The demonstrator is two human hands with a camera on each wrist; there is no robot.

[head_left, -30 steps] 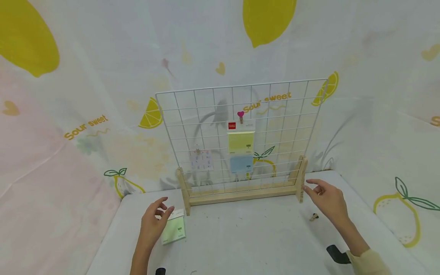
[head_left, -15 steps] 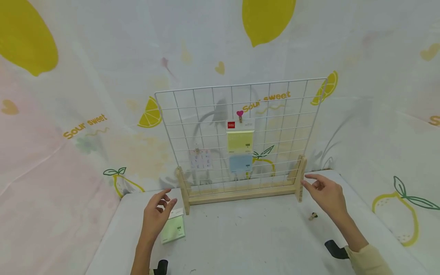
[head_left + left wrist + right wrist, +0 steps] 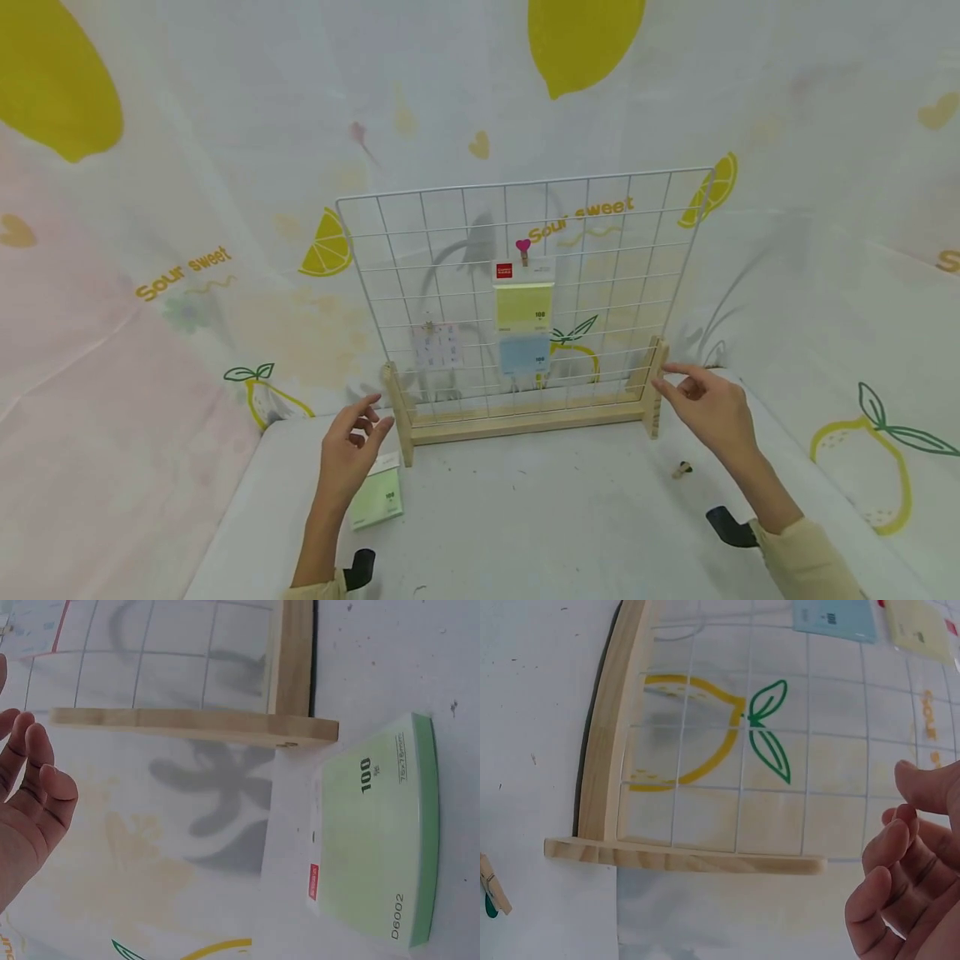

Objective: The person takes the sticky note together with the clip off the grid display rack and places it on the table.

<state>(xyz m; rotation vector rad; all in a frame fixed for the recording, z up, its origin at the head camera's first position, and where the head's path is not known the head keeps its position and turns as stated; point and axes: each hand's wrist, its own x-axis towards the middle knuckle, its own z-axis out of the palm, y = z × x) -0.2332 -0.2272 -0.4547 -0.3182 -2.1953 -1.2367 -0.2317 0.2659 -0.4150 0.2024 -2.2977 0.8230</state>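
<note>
Head view: white wire grid (image 3: 474,294)

Head view: soft, even, slightly dim light, source out of frame. Diffuse grey shadows (image 3: 482,237) on the cloth (image 3: 420,125) behind the rack (image 3: 525,428). Lemon print (image 3: 56,75), up and left of rack, looks stretched, wide-angle. Left wrist: green pad (image 3: 375,840) beside rack sharp, lettering legible. Right wrist: hazy; blue pad (image 3: 834,619) on rack soft, small lettering blurred
</note>
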